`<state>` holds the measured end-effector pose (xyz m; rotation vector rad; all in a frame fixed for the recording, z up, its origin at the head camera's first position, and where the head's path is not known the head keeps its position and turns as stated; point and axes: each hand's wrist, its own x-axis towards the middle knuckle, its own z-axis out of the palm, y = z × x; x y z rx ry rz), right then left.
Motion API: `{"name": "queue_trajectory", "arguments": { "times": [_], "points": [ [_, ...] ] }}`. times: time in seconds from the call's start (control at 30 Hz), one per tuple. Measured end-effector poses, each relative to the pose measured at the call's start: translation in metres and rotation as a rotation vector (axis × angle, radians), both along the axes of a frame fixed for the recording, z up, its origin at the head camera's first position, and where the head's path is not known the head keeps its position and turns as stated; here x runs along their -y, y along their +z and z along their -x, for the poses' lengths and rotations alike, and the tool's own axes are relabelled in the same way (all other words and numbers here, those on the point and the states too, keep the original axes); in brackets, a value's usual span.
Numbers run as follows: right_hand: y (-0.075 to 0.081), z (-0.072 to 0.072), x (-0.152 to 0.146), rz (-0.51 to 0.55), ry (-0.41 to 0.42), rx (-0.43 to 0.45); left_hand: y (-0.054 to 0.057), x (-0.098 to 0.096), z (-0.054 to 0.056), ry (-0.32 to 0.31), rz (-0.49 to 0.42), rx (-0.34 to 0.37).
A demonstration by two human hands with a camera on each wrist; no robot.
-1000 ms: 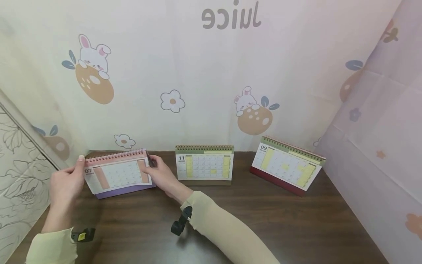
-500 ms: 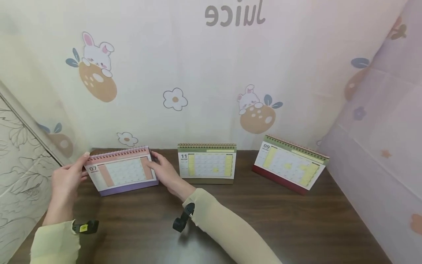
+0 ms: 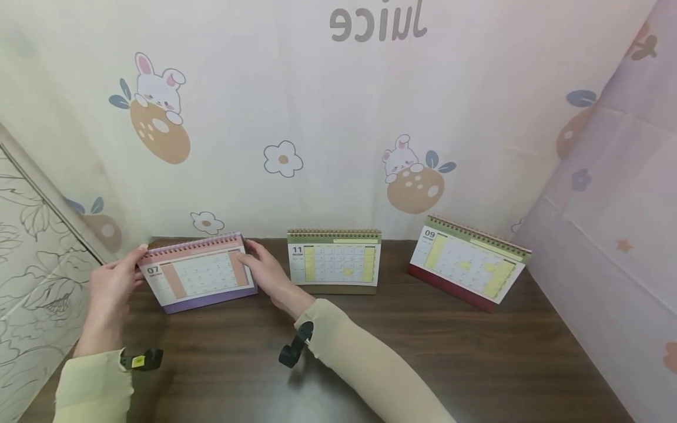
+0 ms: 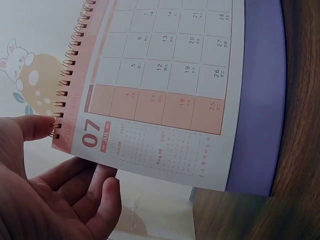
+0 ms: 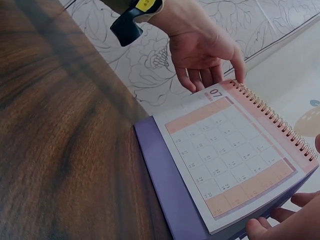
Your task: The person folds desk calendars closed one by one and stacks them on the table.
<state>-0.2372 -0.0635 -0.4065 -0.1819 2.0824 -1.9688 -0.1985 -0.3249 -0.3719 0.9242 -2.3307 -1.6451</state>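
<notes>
A desk calendar (image 3: 203,273) with a purple base and pink page marked 07 stands propped at the left of the table, below the curtain. My left hand (image 3: 111,291) holds its upper left corner. In the left wrist view the thumb of that hand (image 4: 55,195) lies at the end of the wire coil, with the other fingers curled behind the edge. My right hand (image 3: 271,279) grips the right edge, thumb on the front page and fingers partly hidden behind. The right wrist view shows both hands at opposite ends of the calendar (image 5: 230,155).
A green-topped desk calendar (image 3: 334,261) marked 11 stands just right of my right hand. Farther right, another calendar (image 3: 465,264) marked 09 with a red base stands at an angle. A patterned curtain (image 3: 338,117) hangs behind the brown wooden table (image 3: 222,364).
The front page of the 07 calendar, loose and bowed a second ago, now lies flat against its purple base. Both hands stay at its two ends. The head view has shifted slightly.
</notes>
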Motion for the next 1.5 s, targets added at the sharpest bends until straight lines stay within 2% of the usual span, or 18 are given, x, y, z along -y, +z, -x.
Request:
{"name": "queue_trajectory", "arguments": {
  "times": [0.23,0.47,0.77,0.97,1.17,1.37,1.5],
  "points": [
    [0.002,0.004,-0.001,-0.026,-0.006,0.001,0.002,-0.002,0.003,0.000,-0.045,-0.012],
    [0.003,0.005,-0.001,-0.035,-0.009,-0.021,0.004,0.001,0.001,0.009,-0.099,-0.045],
    [0.007,0.004,-0.004,-0.027,0.024,-0.038,0.005,-0.003,-0.003,0.066,-0.068,-0.023],
    [0.011,0.004,-0.004,0.029,0.038,-0.062,0.007,-0.006,-0.001,0.070,-0.081,-0.047],
    [0.016,0.004,-0.005,0.130,0.042,-0.062,0.009,-0.005,-0.002,0.072,-0.152,-0.102],
    [0.022,0.005,-0.009,0.210,0.054,-0.055,0.009,-0.007,-0.001,0.120,-0.225,-0.167],
    [0.023,0.006,-0.011,0.222,0.069,-0.062,0.009,-0.009,-0.001,0.148,-0.265,-0.199]
  ]
}}
